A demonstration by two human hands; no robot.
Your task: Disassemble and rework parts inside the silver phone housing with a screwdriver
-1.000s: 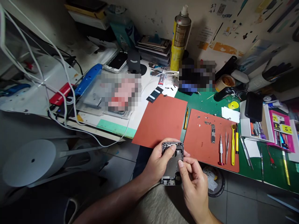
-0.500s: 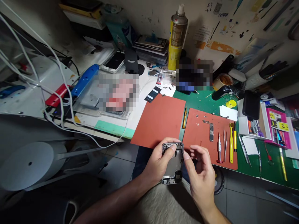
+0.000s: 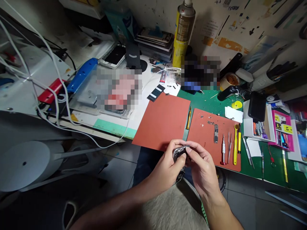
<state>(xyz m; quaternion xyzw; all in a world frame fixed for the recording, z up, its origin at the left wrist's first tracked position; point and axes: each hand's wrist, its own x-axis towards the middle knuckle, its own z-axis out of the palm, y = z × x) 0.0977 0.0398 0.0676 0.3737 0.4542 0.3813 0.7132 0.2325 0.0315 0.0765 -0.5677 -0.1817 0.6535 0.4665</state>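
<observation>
An opened phone housing, its inner side and small metal parts showing, is held upright and turned partly edge-on above my lap. My left hand wraps around its left side, thumb on the inner face. With thumb and fingers my right hand grips the top right corner; most of the housing is hidden behind both hands. On the right red mat beyond my hands lie a phone logic board, a silver screwdriver, tweezers and a yellow brush.
A second red mat lies left, with a gold screwdriver between the mats. A spray can stands at the back. Boxes with tools, such as the white box, line the right. White cables hang at left.
The housing has turned from face-up to nearly edge-on. My right hand has moved left and closed on its top right corner. The view has shifted slightly.
</observation>
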